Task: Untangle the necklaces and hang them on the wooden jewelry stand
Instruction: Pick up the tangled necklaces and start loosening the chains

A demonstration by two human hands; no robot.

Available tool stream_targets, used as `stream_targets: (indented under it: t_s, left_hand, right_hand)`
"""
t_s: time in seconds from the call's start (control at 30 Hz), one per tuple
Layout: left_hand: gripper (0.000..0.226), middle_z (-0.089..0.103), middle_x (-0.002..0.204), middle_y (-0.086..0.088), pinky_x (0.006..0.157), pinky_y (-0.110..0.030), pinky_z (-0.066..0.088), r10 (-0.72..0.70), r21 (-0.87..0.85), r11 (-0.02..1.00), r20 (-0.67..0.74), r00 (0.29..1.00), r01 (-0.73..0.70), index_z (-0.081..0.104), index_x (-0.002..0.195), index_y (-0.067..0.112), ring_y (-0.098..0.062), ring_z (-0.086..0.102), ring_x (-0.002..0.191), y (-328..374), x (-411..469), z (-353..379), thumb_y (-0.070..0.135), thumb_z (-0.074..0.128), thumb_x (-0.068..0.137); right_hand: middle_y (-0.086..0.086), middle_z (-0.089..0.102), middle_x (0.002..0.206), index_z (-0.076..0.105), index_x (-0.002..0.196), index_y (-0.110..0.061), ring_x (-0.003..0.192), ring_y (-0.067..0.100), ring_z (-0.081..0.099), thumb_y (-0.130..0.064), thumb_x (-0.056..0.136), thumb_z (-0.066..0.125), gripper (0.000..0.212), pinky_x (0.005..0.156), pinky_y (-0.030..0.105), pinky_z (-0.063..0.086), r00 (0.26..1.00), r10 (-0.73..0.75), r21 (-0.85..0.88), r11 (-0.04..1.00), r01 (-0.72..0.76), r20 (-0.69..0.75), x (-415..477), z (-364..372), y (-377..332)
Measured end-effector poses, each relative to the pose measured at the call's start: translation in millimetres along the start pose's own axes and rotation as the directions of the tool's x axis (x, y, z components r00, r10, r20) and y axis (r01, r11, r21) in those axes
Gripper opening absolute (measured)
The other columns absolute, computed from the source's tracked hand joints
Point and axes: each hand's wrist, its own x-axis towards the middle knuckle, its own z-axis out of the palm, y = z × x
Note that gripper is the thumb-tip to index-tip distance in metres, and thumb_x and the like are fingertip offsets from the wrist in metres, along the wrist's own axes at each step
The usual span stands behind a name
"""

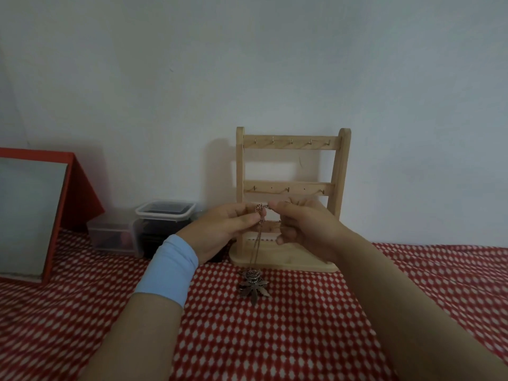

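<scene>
The wooden jewelry stand [291,143] stands against the wall, with small hooks on its top and middle bars; no necklace hangs on them. In front of its lower part, my left hand [222,229] and my right hand [305,229] pinch a knot of tangled necklace chains [261,209] between their fingertips. The chains hang straight down from the knot. At their lower end a rose-shaped pendant sits above a leaf-shaped pendant [254,287], which rests on the red checked cloth [275,339]. A light blue band wraps my left wrist.
Clear plastic boxes [165,215] with dark contents sit left of the stand by the wall. A red-framed mirror [30,213] leans at the far left. The wall is close behind the stand.
</scene>
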Motion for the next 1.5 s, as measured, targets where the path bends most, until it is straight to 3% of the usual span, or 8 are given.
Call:
stream_targets:
  t_s: [0.17,0.37,0.63,0.73,0.93,1.2,1.33,1.5]
  left_hand:
    - [0.02,0.074,0.107,-0.008,0.103,-0.042,0.048,-0.023,0.071,0.997,-0.064,0.998,0.028,0.076,0.101,0.021,-0.028,0.066,0.109,1.4,-0.7,-2.3,0.024,0.058,0.094]
    - [0.014,0.076,0.083,0.005,0.074,-0.019,0.054,0.031,0.292,0.956,-0.114,0.993,0.003,0.074,0.09,0.019,-0.009,0.069,0.078,3.2,2.8,3.5,0.016,0.061,0.094]
    - [0.021,0.072,0.081,-0.004,0.093,-0.042,0.049,-0.073,-0.072,0.995,-0.149,0.986,0.063,0.07,0.092,0.012,-0.019,0.066,0.08,-4.4,11.5,11.8,0.016,0.051,0.099]
    - [0.021,0.068,0.071,-0.002,0.08,-0.039,0.051,-0.087,-0.114,0.991,-0.142,0.986,0.071,0.066,0.093,0.009,-0.02,0.062,0.068,-4.1,12.6,12.9,0.015,0.048,0.1]
    - [0.019,0.065,0.065,0.003,0.062,-0.031,0.049,-0.067,0.073,0.994,-0.162,0.984,0.08,0.066,0.091,0.012,-0.017,0.058,0.06,-0.3,11.5,10.2,0.017,0.049,0.1]
    - [0.019,0.06,0.056,0.019,0.067,-0.027,0.052,0.001,0.328,0.943,-0.175,0.985,0.058,0.07,0.095,0.02,-0.002,0.054,0.052,5.9,4.6,6.1,0.032,0.055,0.097]
    - [0.014,0.063,0.071,0.017,0.056,-0.014,0.043,0.066,0.441,0.897,-0.184,0.981,0.022,0.069,0.093,0.028,0.005,0.053,0.054,11.2,1.0,5.1,0.033,0.057,0.096]
    - [0.011,0.068,0.085,0.009,0.064,-0.026,0.054,0.103,0.414,0.91,-0.2,0.974,-0.012,0.07,0.089,0.028,-0.007,0.061,0.071,11.5,2.0,5.3,0.029,0.06,0.094]
  right_hand:
    - [0.022,0.071,0.092,0.066,0.093,0.008,0.094,0.04,0.07,-0.017,0.096,0.066,0.025,0.092,0.045,0.06,1.0,-0.029,0.018,0.999,0.029,-0.009,0.1,-5.9,-1.8]
    - [0.002,0.038,0.055,0.049,0.059,-0.017,0.052,0.018,0.044,-0.016,0.096,0.067,0.042,0.054,0.033,0.055,0.995,0.0,-0.013,1.0,-0.001,-0.102,0.9,-1.9,-2.1]
    - [-0.002,0.058,0.07,0.068,0.104,-0.008,0.044,0.007,0.036,-0.019,0.097,0.066,0.013,0.043,0.024,0.033,0.988,0.087,-0.316,0.941,-0.123,-0.126,0.1,-3.1,-0.4]
    - [0.001,0.072,0.101,0.066,0.115,-0.02,0.044,-0.004,0.052,-0.017,0.093,0.071,0.022,0.045,0.024,0.042,0.985,0.022,-0.41,0.907,-0.092,-0.173,-1.8,-1.0,-4.8]
    - [-0.006,0.075,0.103,0.08,0.1,-0.021,0.094,0.003,0.067,-0.028,0.095,0.063,0.019,0.074,0.018,0.049,0.989,-0.049,-0.469,0.883,-0.022,-0.138,-5.3,0.4,-12.2]
    - [-0.001,0.079,0.082,0.082,0.094,-0.009,0.07,0.005,0.07,-0.018,0.09,0.076,0.011,0.062,0.014,0.052,0.991,-0.069,-0.423,0.906,0.016,-0.111,-5.3,-0.8,-8.3]
    - [0.003,0.08,0.091,0.081,0.098,-0.011,0.08,0.019,0.071,-0.02,0.094,0.07,0.014,0.078,0.033,0.054,0.995,0.01,-0.32,0.946,-0.042,-0.098,-6.3,-0.8,-6.7]
    - [0.009,0.079,0.095,0.078,0.11,-0.011,0.077,0.021,0.069,-0.016,0.092,0.074,0.02,0.082,0.038,0.059,0.997,0.016,-0.276,0.96,-0.038,-0.082,-3.6,-2.0,-1.4]
